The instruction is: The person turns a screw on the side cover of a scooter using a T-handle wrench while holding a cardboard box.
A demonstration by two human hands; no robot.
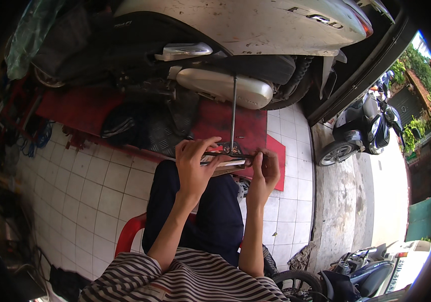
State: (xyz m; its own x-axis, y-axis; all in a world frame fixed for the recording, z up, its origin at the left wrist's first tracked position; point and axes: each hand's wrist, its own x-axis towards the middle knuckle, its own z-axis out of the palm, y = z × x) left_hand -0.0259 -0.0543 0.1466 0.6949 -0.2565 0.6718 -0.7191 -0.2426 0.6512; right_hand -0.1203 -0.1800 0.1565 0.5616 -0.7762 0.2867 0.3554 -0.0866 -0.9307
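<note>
Between my two hands, just above my knees, is a thin, flat dark piece with a white strip (235, 162); its exact kind is not clear. My left hand (195, 162) grips its left end between thumb and fingers. At its right end, my right hand (266, 173) pinches with thumb and curled fingers, which partly hide that end. Just beyond the piece, small items in a shallow tray (230, 148) show in part. A long metal rod (233, 113) rises from there toward the scooter's silver side cover (225, 86).
A grey and black scooter (256, 25) stands on a red lift platform (235, 126) ahead of me. Dark cloth (125, 123) lies on the platform's left. I sit on a red chair (131, 234). Other motorbikes (364, 126) stand at the right, by the doorway.
</note>
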